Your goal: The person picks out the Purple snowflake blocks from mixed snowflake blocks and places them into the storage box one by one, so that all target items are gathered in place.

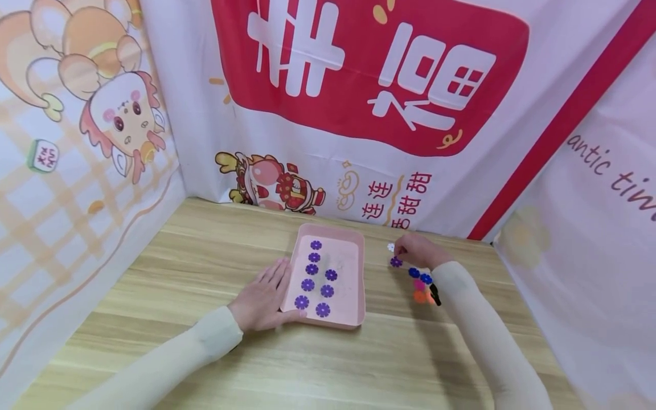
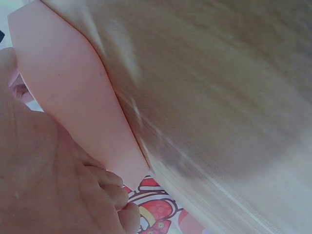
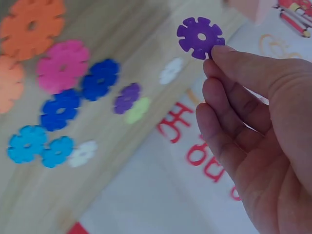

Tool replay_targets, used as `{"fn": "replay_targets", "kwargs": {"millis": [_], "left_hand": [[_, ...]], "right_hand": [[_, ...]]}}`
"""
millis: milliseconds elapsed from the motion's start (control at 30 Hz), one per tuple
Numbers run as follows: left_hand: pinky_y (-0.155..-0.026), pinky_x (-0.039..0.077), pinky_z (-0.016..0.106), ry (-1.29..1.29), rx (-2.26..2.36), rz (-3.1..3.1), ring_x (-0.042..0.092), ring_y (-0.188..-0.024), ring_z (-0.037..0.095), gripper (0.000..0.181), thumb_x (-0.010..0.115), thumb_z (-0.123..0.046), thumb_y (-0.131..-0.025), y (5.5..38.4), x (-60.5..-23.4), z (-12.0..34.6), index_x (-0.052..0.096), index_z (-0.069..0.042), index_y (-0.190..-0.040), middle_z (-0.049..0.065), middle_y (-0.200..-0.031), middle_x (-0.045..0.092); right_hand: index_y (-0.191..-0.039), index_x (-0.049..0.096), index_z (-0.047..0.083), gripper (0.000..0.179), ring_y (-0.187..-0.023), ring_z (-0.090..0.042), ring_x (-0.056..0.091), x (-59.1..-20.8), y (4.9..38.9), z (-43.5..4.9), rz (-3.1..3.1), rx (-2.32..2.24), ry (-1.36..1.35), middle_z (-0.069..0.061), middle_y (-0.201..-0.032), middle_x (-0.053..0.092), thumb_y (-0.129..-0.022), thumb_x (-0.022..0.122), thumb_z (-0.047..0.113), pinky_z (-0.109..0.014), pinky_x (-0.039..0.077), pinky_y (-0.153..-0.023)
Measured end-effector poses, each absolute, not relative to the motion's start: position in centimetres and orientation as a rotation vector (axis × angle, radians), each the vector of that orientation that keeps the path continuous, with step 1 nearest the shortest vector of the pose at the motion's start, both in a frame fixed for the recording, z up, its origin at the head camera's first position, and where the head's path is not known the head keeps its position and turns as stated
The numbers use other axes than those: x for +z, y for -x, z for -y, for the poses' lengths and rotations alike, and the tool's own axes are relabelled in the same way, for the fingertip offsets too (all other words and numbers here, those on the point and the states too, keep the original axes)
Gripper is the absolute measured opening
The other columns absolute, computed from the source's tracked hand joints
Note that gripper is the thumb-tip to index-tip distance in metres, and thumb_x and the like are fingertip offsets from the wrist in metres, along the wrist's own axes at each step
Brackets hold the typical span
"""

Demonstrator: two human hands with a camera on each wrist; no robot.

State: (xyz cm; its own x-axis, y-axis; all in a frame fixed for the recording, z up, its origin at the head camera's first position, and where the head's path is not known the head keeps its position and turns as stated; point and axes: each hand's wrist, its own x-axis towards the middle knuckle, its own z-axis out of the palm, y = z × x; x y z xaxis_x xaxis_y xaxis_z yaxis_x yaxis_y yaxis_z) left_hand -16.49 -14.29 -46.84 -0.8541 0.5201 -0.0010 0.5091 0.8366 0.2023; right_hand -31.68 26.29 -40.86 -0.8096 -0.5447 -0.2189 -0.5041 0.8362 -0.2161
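My right hand (image 3: 263,117) pinches a purple notched snowflake disc (image 3: 201,37) between thumb and index finger, the other fingers loosely bent. In the head view this hand is right of a shallow pink tray (image 1: 361,262), near the table's back edge. My left hand (image 1: 261,299) rests along the tray's left side with fingers extended, its thumb reaching over the near left corner. Inside the tray several purple discs (image 1: 327,291) lie flat in two columns, the left one longer. Another purple disc (image 3: 127,98) lies on the table beside a green one (image 3: 137,110).
Loose discs lie on the table right of the tray: dark blue (image 3: 101,84), light blue (image 3: 28,150), pink (image 3: 54,68), orange (image 3: 17,30) and white (image 3: 83,154). A printed cloth (image 1: 328,131) hangs behind the wooden table (image 1: 169,267); decorated panels stand on both sides.
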Motion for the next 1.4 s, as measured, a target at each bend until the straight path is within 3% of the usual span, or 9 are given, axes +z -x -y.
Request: {"fn": "replay_targets", "kwargs": {"millis": [200, 433, 667, 967, 1400], "left_hand": [[-0.133, 0.023, 0.058, -0.826, 0.306, -2.963, 0.02, -0.162, 0.047, 0.113, 0.051, -0.076, -0.098, 16.7, -46.9, 14.3, 0.02, 0.012, -0.163, 0.032, -0.172, 0.018], [-0.133, 0.022, 0.058, -0.811, 0.315, -2.948, 0.019, -0.162, 0.047, 0.112, 0.052, -0.075, -0.098, 16.5, -46.8, 14.1, 0.021, 0.01, -0.163, 0.031, -0.173, 0.017], [-0.133, 0.023, 0.058, -0.807, 0.324, -2.942, 0.019, -0.162, 0.047, 0.112, 0.053, -0.074, -0.098, 16.5, -46.6, 14.2, 0.021, 0.011, -0.163, 0.031, -0.173, 0.017], [-0.132, 0.024, 0.059, -0.815, 0.325, -2.956, 0.021, -0.162, 0.047, 0.112, 0.053, -0.074, -0.098, 16.6, -46.7, 14.2, 0.021, 0.011, -0.163, 0.031, -0.172, 0.019], [-0.132, 0.025, 0.058, -0.816, 0.313, -2.964, 0.022, -0.162, 0.046, 0.111, 0.052, -0.075, -0.098, 16.6, -46.9, 14.2, 0.022, 0.011, -0.163, 0.031, -0.172, 0.02]], "right_hand": [[-0.098, 0.078, 0.008, 0.01, -0.073, -0.015, 0.067, -38.9, 31.8, -23.7, -2.747, -0.215, 0.815, -0.007, -0.094, 0.077, -0.102, 0.068, 0.006, -0.03, 0.061, -0.069], [-0.098, 0.078, 0.008, 0.01, -0.08, -0.014, 0.069, -37.4, 31.6, -20.2, -2.773, -0.159, 0.901, -0.006, -0.094, 0.079, -0.101, 0.069, 0.008, -0.032, 0.062, -0.078], [-0.099, 0.078, 0.012, 0.008, -0.079, -0.014, 0.065, -37.2, 32.3, -16.6, -2.764, -0.11, 0.907, -0.004, -0.093, 0.077, -0.102, 0.071, 0.012, -0.03, 0.059, -0.076], [-0.1, 0.079, 0.013, 0.01, -0.081, -0.012, 0.068, -38.6, 32.7, -12.7, -2.733, -0.131, 0.932, -0.001, -0.094, 0.078, -0.102, 0.07, 0.012, -0.028, 0.061, -0.079], [-0.103, 0.08, 0.013, 0.009, -0.089, -0.014, 0.069, -41.6, 33.1, -10.7, -2.707, -0.342, 0.696, -0.001, -0.102, 0.077, -0.1, 0.072, 0.01, -0.029, 0.06, -0.082]]}}
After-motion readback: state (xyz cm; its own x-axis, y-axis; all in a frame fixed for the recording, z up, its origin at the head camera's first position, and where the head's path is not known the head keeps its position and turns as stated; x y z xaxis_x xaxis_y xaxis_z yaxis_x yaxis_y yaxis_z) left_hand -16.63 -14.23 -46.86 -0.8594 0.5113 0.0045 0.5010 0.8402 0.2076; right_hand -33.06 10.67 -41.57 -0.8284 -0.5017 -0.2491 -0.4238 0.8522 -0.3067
